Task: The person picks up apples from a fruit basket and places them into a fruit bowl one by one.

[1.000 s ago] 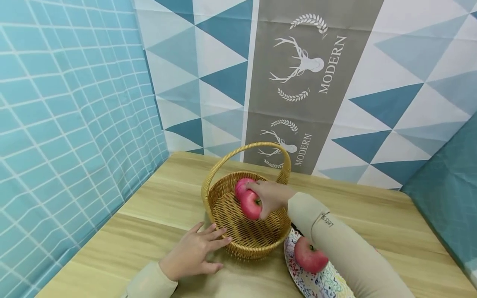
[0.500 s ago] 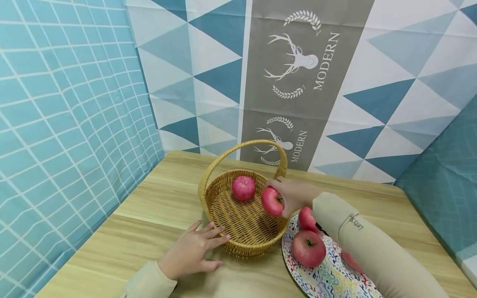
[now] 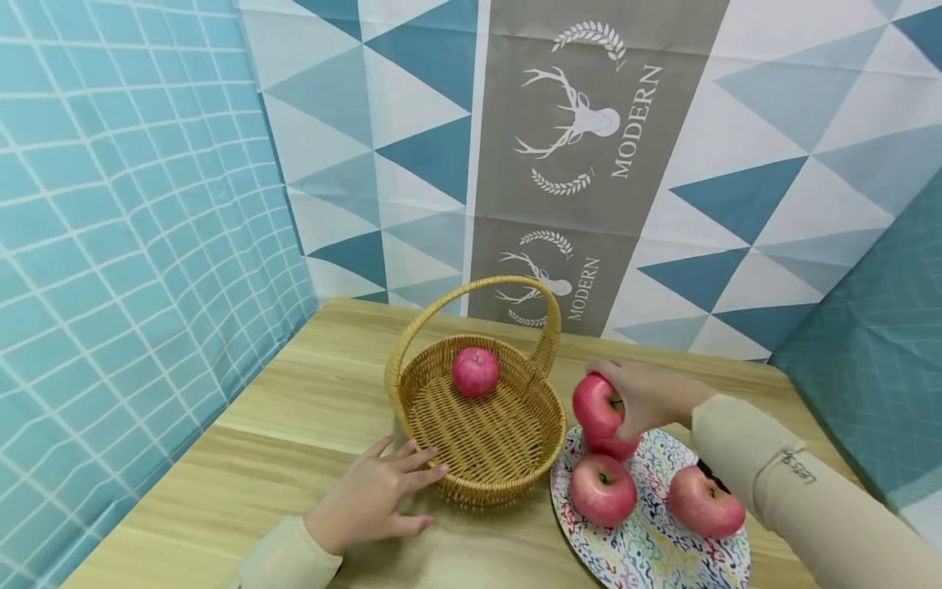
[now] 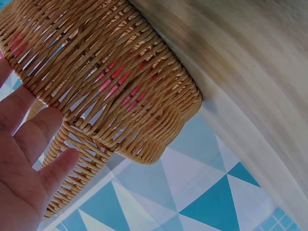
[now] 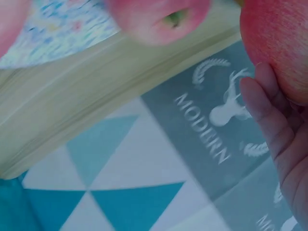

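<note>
In the head view my right hand (image 3: pixel 651 397) grips a red apple (image 3: pixel 594 405) above the back of a patterned plate (image 3: pixel 651 536). Below it, partly hidden, is a second apple (image 3: pixel 620 447); two more, a nearer apple (image 3: pixel 603 491) and a right-hand apple (image 3: pixel 706 502), lie on the plate. To the left stands a wicker basket (image 3: pixel 471 438) with a tall handle and one darker red apple (image 3: pixel 475 372) inside. My left hand (image 3: pixel 375 497) has its fingers spread, the tips touching the basket's near-left rim. The right wrist view shows fingers curled against the held apple (image 5: pixel 279 48).
Everything stands on a wood-grain table (image 3: pixel 294 409). A patterned backdrop (image 3: pixel 427 164) hangs along the back, a blue grid sheet (image 3: pixel 132 245) on the left and a teal sheet (image 3: pixel 876 368) on the right.
My right hand has carried the apple out of the basket and rightward to above the plate, leaving one apple inside. The left hand has stayed at the rim.
</note>
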A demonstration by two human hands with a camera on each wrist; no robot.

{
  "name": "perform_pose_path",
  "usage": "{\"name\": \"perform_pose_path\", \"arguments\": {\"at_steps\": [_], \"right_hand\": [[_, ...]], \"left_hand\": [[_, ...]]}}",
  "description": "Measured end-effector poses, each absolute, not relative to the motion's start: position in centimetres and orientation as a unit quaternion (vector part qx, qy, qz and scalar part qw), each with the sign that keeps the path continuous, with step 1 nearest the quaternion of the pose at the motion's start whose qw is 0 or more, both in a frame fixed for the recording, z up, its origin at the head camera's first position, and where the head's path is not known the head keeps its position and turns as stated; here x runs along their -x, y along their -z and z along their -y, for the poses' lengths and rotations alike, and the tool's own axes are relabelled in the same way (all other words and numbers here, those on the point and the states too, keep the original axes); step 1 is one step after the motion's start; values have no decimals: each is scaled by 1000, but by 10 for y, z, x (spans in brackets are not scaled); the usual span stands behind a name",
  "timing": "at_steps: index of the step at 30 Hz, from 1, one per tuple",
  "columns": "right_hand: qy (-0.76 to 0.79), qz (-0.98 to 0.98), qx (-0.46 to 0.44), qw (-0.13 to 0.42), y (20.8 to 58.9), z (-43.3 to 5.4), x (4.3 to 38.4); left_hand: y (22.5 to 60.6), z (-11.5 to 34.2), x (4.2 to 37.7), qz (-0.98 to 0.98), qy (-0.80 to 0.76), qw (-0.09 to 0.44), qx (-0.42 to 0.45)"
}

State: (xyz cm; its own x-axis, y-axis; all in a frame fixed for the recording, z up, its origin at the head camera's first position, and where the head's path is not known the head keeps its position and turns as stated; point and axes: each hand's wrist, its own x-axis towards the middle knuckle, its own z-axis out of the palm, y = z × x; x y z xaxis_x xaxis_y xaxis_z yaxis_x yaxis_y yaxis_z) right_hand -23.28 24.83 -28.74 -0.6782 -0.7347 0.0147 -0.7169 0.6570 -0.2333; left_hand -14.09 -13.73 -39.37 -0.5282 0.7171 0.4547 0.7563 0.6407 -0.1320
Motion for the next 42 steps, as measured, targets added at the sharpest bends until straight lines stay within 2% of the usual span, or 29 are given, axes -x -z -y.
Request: {"name": "perform_pose_path", "arguments": {"at_steps": [9, 18, 30, 33, 42], "right_hand": [[136, -932, 334, 43, 291, -306, 220], [138, -949, 278, 49, 292, -333, 207], [167, -951, 260, -13, 291, -373, 188], [187, -953, 238, 17, 292, -378, 192], [322, -922, 124, 178, 320, -364, 222]], "left_hand": [[398, 140, 140, 872, 49, 243, 421], [398, 140, 139, 872, 57, 238, 424], [398, 139, 140, 865, 45, 252, 432], [397, 139, 142, 863, 47, 255, 433], [398, 138, 145, 863, 56, 256, 432]]}}
